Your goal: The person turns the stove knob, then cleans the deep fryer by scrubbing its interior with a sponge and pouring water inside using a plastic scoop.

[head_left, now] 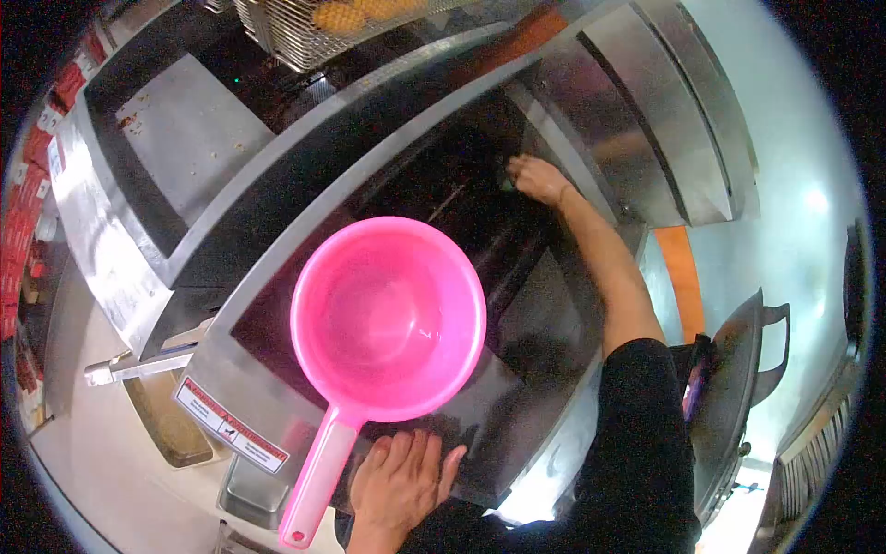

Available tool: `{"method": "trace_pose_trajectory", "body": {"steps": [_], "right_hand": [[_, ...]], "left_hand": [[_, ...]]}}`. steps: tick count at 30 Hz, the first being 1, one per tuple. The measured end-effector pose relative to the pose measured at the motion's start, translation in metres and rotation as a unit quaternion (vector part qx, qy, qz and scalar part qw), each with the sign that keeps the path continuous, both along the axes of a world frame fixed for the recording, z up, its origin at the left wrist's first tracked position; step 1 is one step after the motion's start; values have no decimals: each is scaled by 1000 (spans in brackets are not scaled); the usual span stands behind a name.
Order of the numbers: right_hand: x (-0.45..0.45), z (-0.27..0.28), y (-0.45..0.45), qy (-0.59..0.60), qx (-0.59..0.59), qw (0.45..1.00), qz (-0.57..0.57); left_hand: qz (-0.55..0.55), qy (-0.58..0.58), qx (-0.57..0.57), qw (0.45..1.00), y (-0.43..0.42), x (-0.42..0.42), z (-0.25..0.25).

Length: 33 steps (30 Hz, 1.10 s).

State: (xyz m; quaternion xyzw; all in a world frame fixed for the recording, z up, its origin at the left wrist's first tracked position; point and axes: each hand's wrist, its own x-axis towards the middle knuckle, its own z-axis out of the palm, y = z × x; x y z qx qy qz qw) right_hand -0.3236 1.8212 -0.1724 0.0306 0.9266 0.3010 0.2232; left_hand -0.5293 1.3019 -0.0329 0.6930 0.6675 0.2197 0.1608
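A pink long-handled dipper (388, 319) sits at the middle of the view, over the dark steel basin (554, 305) of a fryer-like unit. Just below its bowl and right of its handle lies my left hand (400, 475), back up, fingers spread, on the steel front part. My right hand (538, 180) reaches deep into the basin near its far right wall, its fingers curled round something small and greenish that I cannot make out. Inside the dipper some clear liquid or a glossy reflection shows; which one I cannot tell.
A wire basket (295, 28) with orange-yellow food hangs at the top. A second vat with a flat metal plate (194, 134) is at the upper left. A warning label (231, 425) marks the front edge. Metal pans (254, 489) stand lower left; a large dark pan (734, 406) stands right.
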Motion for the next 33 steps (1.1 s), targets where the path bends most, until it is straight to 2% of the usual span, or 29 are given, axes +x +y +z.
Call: {"method": "trace_pose_trajectory", "body": {"steps": [2,3,5,7,8,9,11,12,13,14,15,16,18,19,20,21,23,25,26,27,28,29,30,31,32,33], "right_hand": [[-11,17,6,-74,-126,989,-3],[-10,8,9,-74,-125,989,-1],[-2,-22,9,64,-84,991,-85],[6,-14,-18,82,-61,993,-64],[9,1,-25,77,-137,960,-233],[26,5,-41,72,-210,887,-406],[19,16,-32,113,-199,898,-375],[17,10,-21,57,-191,919,-339],[11,12,-24,-8,-135,968,-210],[5,13,-27,-50,-67,994,-67],[16,-5,-16,-48,-67,994,-70],[44,-43,-15,111,-122,975,-151],[60,-49,-44,122,-92,952,-265],[43,-12,-47,132,-93,950,-268],[25,31,-57,3,-100,925,-367],[23,62,-65,-127,-106,873,-460],[31,99,-69,-131,-86,886,-436],[26,136,-79,41,-125,793,-595],[22,151,-86,100,-155,800,-571],[14,157,-97,252,-181,738,-600],[5,158,-112,397,-200,653,-614],[2,152,-121,490,-279,626,-538],[-12,166,-149,559,-361,493,-560],[-31,171,-181,682,-428,310,-506],[-41,145,-180,689,-526,186,-463],[-57,176,-221,688,-576,58,-437]], "left_hand": [[5,-8,0,1000,-1,1,1],[6,-18,-1,1000,0,2,0],[1,-22,-11,1000,2,3,0],[-9,-19,-31,999,0,-2,2],[-3,-24,-27,999,4,1,1],[-10,-27,-28,999,0,1,4],[-1,-19,-13,1000,4,1,5],[0,-7,0,1000,4,1,5],[-5,6,7,1000,1,0,4],[-10,10,6,1000,2,0,2],[5,8,3,1000,6,3,1],[9,7,-11,1000,3,5,4],[7,0,-6,1000,0,9,3],[9,-3,-5,1000,2,11,5],[3,7,-7,1000,2,13,7],[10,7,1,1000,3,14,8],[-1,17,12,1000,4,7,11],[9,21,9,1000,1,9,15],[4,31,11,999,1,11,17],[11,21,31,999,1,12,18],[15,9,49,999,1,14,18],[5,19,48,999,-1,14,17],[7,22,54,998,-1,14,17],[8,22,58,998,-2,15,15],[2,27,61,998,-5,17,13],[-1,27,75,997,-5,15,11]]}}
